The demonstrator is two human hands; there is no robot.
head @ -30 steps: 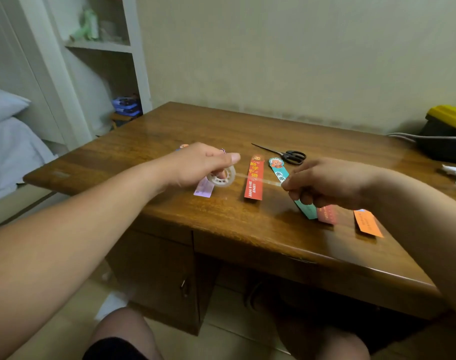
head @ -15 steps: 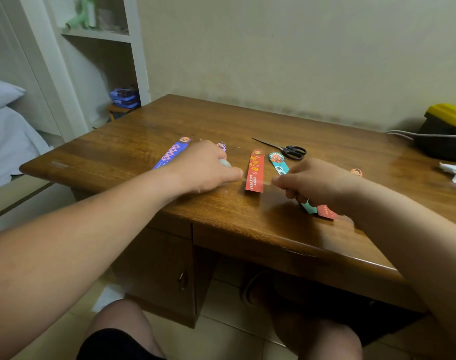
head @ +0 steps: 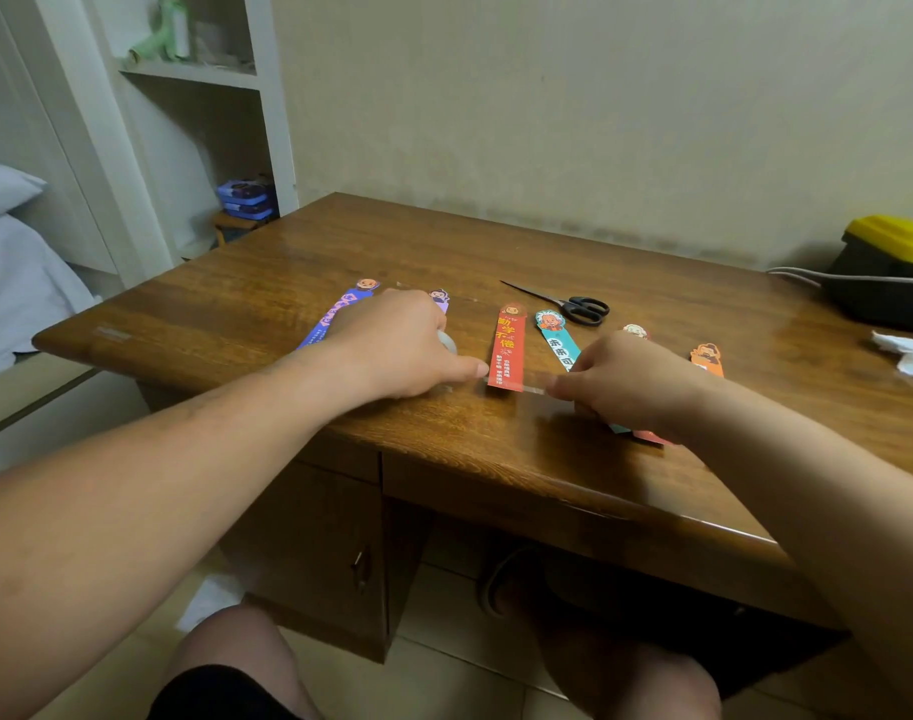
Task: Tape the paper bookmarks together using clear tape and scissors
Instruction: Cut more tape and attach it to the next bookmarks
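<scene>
Several paper bookmarks lie in a row on the wooden desk (head: 298, 262): a blue one (head: 335, 314), a red one (head: 507, 350), a teal one (head: 557, 337) and an orange one (head: 706, 358). My left hand (head: 397, 345) grips the clear tape roll (head: 446, 343), mostly hidden under my fingers, low on the desk. My right hand (head: 626, 381) pinches the free end of a clear tape strip (head: 527, 388) that stretches across the bottom of the red bookmark. Black scissors (head: 574, 305) lie closed behind the bookmarks.
A black and yellow box (head: 891, 272) with a cable stands at the desk's far right, next to crumpled white tissue (head: 906, 356). A white shelf unit (head: 205, 122) and a bed (head: 13, 262) are to the left. My knees sit under the desk's front edge.
Both hands have dropped from above the desk to its surface. The tape strip now lies across the red bookmark's bottom end, and the roll is tucked under my left hand.
</scene>
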